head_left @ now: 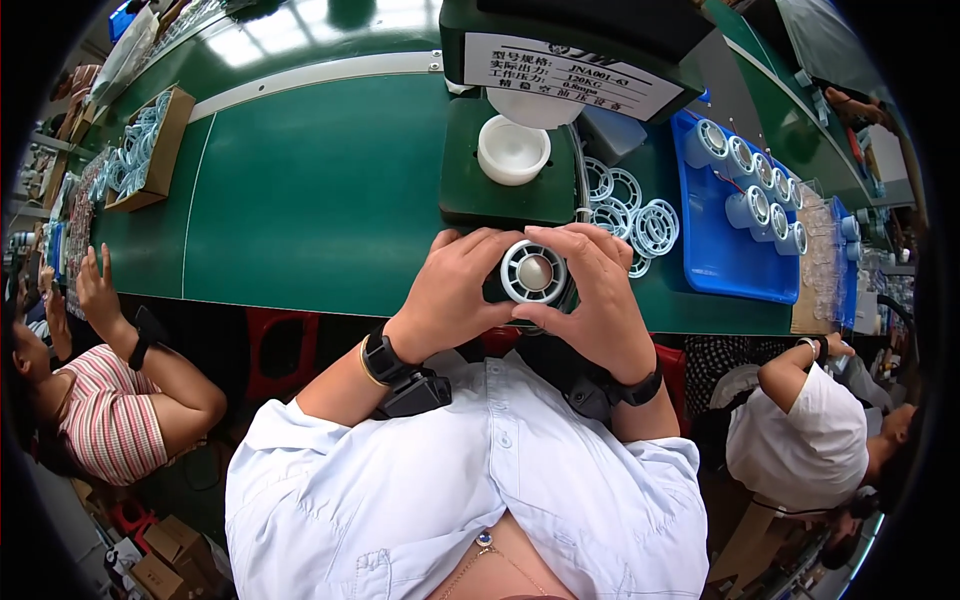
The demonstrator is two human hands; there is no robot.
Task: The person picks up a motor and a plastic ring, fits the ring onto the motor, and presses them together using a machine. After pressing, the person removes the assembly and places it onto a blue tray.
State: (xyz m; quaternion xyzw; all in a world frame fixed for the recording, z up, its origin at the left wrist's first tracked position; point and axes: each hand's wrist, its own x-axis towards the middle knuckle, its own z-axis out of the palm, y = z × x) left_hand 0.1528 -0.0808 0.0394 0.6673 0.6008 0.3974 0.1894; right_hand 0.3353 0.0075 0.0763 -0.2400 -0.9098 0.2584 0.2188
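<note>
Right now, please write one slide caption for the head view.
Left hand and right hand hold a spoke-ringed round part near a white cup.

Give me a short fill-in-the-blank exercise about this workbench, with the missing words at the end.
1. The person's left hand and ____ hand hold the round part.
2. The tray under the rows of cylinders is coloured ____.
3. The open cardboard box sits toward the ____ end of the green bench.
4. The cup beneath the machine's labelled head is coloured ____.

Missing words: right; blue; left; white.
</note>
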